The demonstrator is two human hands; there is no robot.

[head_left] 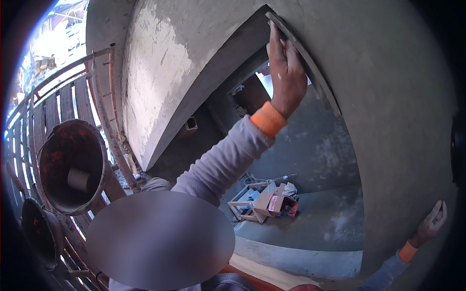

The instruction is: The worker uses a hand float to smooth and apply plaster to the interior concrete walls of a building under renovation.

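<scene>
My left hand [287, 77] is raised at the upper corner of an opening in a plastered wall. Its fingers are closed against a long, flat strip [310, 68], one finger stretched up near the strip's top end. The strip lies along the opening's slanting right edge, against the grey plaster [388, 121]. Part of the grip is hidden behind the hand. My right hand [432, 222] is far to the right, beside the plastered wall, with nothing visible in it. Its fingers are stretched out; whether they touch the wall I cannot tell. Both sleeves are grey with orange cuffs.
On the left, slatted scaffold boards [51, 114] and rusty rails [99, 97] bear a dirty bucket [104, 160] with a pale cylinder inside, and another bucket [36, 233]. Through the opening stand a wooden frame [247, 211] and cardboard boxes [272, 201]. A blurred oval covers the lower left.
</scene>
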